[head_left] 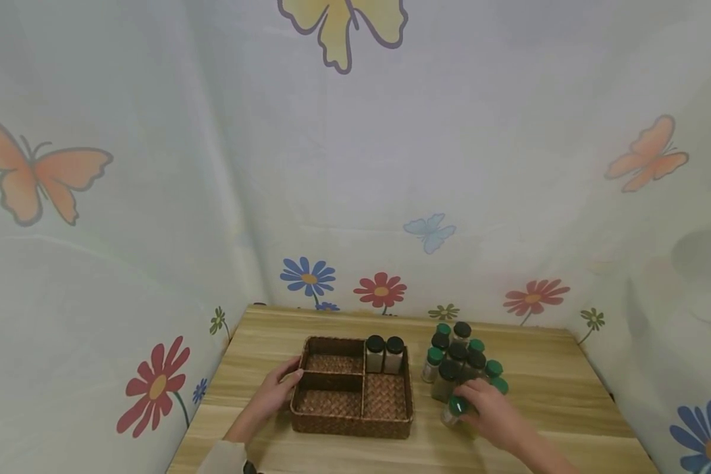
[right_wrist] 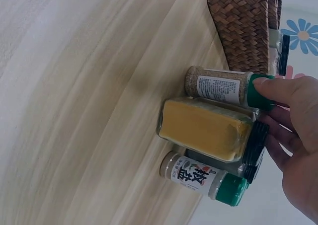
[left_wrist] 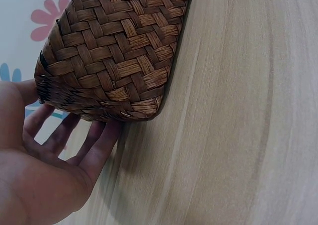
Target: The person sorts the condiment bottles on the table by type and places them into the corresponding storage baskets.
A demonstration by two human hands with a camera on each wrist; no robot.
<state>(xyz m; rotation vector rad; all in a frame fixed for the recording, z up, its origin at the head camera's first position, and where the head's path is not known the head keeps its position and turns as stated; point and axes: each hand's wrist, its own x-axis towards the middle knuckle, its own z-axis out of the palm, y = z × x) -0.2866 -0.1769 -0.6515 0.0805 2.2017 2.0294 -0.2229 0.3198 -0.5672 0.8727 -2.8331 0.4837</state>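
Note:
A brown woven basket with three compartments stands on the table. Two black-capped jars stand at the back of its right compartment. My left hand grips the basket's left side, thumb by the rim, fingers against the woven wall. To the right of the basket, my right hand pinches the green cap of a small spice jar. The jar is upright and has grainy brown contents and a white label. Beside it stands a square black-capped jar of yellow powder.
Several green- and black-capped jars cluster behind my right hand. A green-capped jar with a printed label stands at the near side in the right wrist view. The wooden table meets a flowered curtain at the back.

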